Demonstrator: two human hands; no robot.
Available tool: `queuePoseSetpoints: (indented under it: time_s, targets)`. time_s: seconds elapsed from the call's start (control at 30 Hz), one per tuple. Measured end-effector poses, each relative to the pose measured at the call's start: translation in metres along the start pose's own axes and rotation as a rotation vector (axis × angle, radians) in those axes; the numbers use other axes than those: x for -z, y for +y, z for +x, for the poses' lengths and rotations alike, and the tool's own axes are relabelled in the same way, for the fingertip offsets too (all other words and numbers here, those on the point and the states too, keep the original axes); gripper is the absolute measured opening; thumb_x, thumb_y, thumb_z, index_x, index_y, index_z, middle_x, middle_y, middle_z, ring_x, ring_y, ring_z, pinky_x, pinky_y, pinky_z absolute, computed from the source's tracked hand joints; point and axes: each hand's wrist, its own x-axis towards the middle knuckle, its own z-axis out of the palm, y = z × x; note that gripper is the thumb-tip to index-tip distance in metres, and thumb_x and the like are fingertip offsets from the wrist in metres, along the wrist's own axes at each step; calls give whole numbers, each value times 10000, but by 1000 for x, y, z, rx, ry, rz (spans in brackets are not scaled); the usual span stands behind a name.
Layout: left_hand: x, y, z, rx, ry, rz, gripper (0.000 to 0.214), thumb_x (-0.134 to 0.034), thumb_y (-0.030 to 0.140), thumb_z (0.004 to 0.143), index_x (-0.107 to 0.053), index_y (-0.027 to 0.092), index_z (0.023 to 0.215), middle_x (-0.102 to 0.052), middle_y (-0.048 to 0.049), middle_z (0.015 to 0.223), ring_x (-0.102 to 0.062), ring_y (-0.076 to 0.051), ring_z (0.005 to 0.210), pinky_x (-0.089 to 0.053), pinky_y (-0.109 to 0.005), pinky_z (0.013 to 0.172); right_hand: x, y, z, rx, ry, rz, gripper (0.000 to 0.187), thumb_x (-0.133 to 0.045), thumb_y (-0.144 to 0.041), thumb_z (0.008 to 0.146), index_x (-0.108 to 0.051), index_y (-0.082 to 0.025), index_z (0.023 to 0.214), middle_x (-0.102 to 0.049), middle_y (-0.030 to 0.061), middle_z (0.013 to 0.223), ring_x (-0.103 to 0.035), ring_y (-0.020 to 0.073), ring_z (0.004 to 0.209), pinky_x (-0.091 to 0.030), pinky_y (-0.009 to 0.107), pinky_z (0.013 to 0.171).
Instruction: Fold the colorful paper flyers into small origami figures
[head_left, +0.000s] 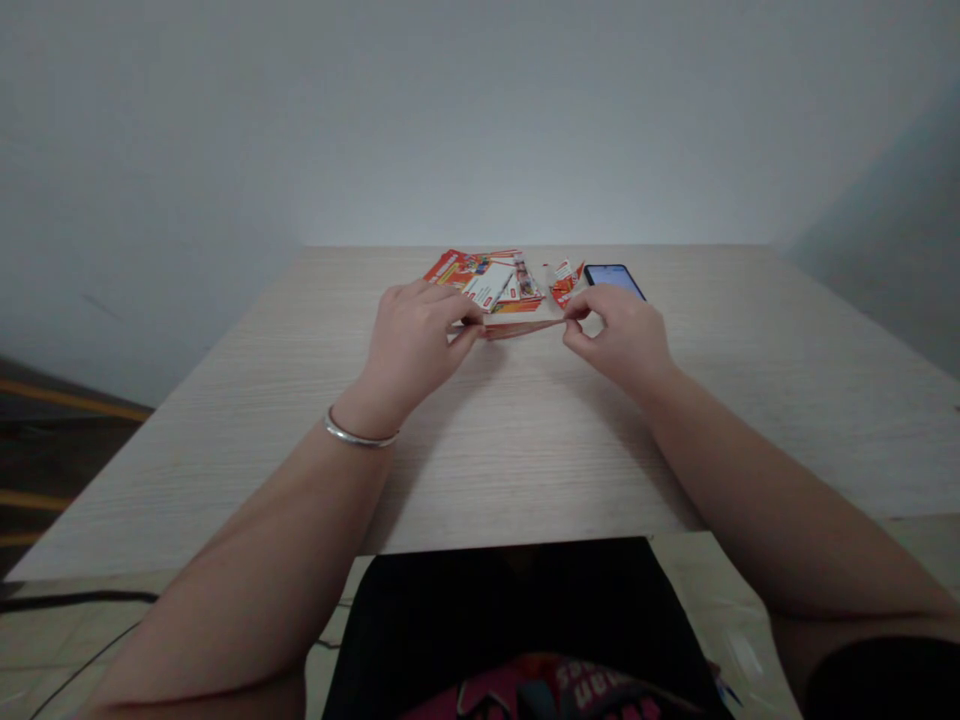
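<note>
Together, left fingers [463,343], right fingers [587,301] pinch thin paper [521,330]; printed leaflets [459,270] beyond.

Left hand [409,340]: fingers pinching one end of a thin papery piece [523,329], silver bangle [360,436] on that wrist
Right hand [630,335]: got the other end pinched
Printed cards [454,266]: red and white, kinda messy pile just past the left hand
Crumpled wrapper-looking bit [566,285]: between pile and phone [613,277]
Phone screen: lit, partly behind the right hand
Table [525,450]: pale wood grain
</note>
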Motion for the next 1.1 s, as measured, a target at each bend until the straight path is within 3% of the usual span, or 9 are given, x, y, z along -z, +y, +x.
queuePoseSetpoints:
  time_s: [0.23,0.47,0.67,0.83,1.1]
  targets:
    - [-8,-8,1,-41,-6,-68,116,-588,190,894,-703,191,906,-727,-74,968,-642,-245,944,-465,-369,839,3,3,1,-74,46,-33,84,-615,-191,796,-666,-246,832,-750,57,891,-662,247,845,-500,369,765]
    - [-8,-5,0,36,1,-100,116,-573,172,895,-685,182,928,-710,-88,991,-635,-249,959,-491,-373,856,7,7,2,-143,105,25,136,-552,-190,852,-668,-233,910,-729,72,906,-662,260,861,-501,412,802]
    - [-12,6,-1,23,11,-140,132,-550,216,921,-673,170,916,-701,-93,967,-631,-239,936,-486,-357,834,6,-22,1,132,-20,-13,192,-586,-332,943,-716,-229,1041,-753,100,1108,-640,304,1072,-439,449,941]
    - [-14,17,-1,-57,12,-128,145,-543,240,922,-666,188,866,-681,-65,878,-623,-218,870,-466,-341,798,3,-39,3,172,-114,-113,250,-517,-298,998,-741,-238,903,-761,72,925,-643,266,964,-396,421,876]
    - [-19,27,1,-126,-4,-54,130,-563,240,875,-671,182,831,-696,-65,835,-627,-233,817,-430,-367,752,-8,-44,1,224,-149,-156,173,-575,-255,936,-732,-204,885,-763,76,880,-646,249,875,-392,371,745]
